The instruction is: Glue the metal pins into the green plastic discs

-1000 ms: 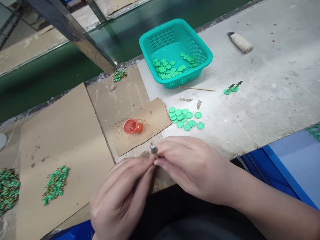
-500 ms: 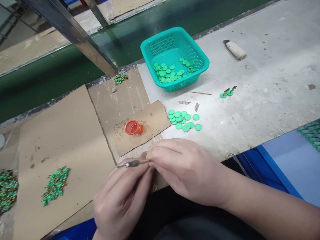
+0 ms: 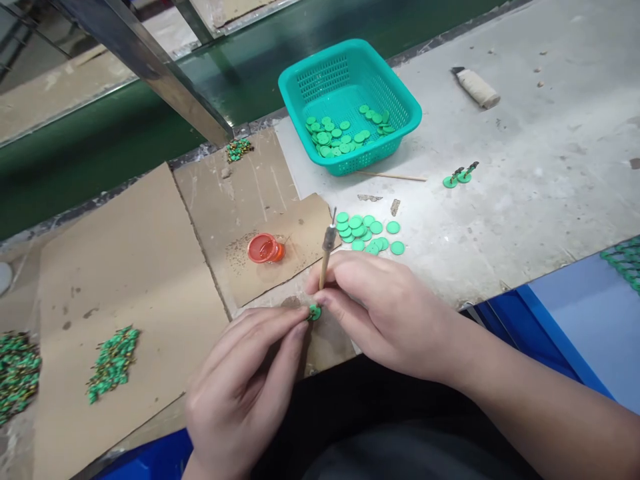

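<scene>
My left hand [image 3: 245,380] is closed in a pinch on a small green disc [image 3: 315,312], largely covered by the fingertips; a darker bit shows on its face. My right hand [image 3: 385,313] grips a thin wooden-handled tool [image 3: 327,250] with a dark wrapped collar and a fine metal tip pointing up and away. The right fingertips are close beside the disc; whether they touch it I cannot tell. Just beyond the right hand lie loose green discs [image 3: 356,230]. A small red cup [image 3: 263,248] of shiny liquid rests on a cardboard piece [image 3: 305,220].
A teal basket [image 3: 367,160] with green discs stands at the back. Two discs bearing upright dark-topped pieces [image 3: 457,177] stand to the right. Also there are a thin stick [image 3: 393,177], a wrapped blade [image 3: 477,88], and piles of green-and-gold pieces [image 3: 114,363] at left.
The tool in my right hand has swung from pointing left to pointing upward. My hands have parted slightly, and the green disc at my left fingertips has come into view.
</scene>
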Action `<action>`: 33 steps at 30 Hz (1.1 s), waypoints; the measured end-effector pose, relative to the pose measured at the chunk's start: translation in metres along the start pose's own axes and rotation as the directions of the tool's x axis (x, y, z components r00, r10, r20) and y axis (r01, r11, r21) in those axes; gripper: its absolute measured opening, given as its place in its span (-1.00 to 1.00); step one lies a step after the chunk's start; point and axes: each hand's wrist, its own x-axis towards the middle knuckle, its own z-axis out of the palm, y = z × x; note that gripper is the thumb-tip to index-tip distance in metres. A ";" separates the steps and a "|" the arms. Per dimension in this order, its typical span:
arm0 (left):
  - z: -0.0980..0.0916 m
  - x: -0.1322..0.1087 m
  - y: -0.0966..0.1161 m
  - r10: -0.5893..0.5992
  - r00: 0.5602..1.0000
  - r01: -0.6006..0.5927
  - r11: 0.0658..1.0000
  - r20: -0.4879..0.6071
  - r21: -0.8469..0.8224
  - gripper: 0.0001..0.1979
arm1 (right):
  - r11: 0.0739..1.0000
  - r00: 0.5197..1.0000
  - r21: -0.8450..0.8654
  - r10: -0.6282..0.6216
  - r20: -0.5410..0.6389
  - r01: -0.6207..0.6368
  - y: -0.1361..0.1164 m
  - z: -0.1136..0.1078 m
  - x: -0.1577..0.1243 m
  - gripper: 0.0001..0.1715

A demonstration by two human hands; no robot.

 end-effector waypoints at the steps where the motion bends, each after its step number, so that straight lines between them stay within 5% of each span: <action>1: 0.000 0.000 0.000 -0.001 1.000 0.001 1.000 -0.001 0.001 -0.67 | 1.000 1.000 0.009 0.002 0.013 -0.002 0.000 0.000 0.000 -0.79; 17: -0.001 -0.001 -0.003 0.038 0.999 -0.038 0.999 0.002 0.011 -0.67 | 0.991 0.991 0.029 -0.133 0.014 0.132 0.004 0.008 -0.002 -0.78; 27: -0.002 -0.006 -0.006 -0.004 1.000 0.005 0.998 -0.012 0.066 -0.66 | 0.997 0.990 -0.002 -0.070 0.124 0.071 -0.001 0.007 0.002 -0.74; 33: -0.001 -0.001 -0.002 0.001 1.000 -0.001 1.000 0.002 0.024 -0.66 | 0.999 1.000 0.035 -0.028 -0.007 0.028 -0.002 0.006 0.000 -0.80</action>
